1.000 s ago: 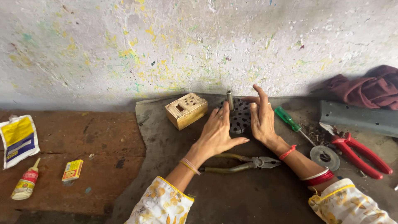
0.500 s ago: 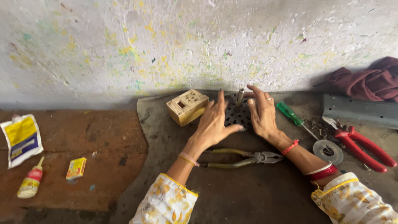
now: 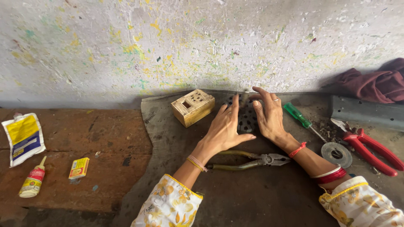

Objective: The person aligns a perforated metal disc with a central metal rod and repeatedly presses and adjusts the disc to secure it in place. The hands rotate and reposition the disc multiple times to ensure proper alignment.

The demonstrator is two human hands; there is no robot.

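Dark perforated plate [image 3: 246,120] flat on tabletop [image 3: 252,193], pressed between left hand [image 3: 225,128] and right hand [image 3: 269,117], fingers spread, gripping nothing; pliers [image 3: 248,160] untouched nearby.

Head-worn view, downward, close overhead

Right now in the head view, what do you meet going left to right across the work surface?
Yellow pouch → glue bottle → small yellow box → wooden box → left hand → right hand → green screwdriver → red pliers.
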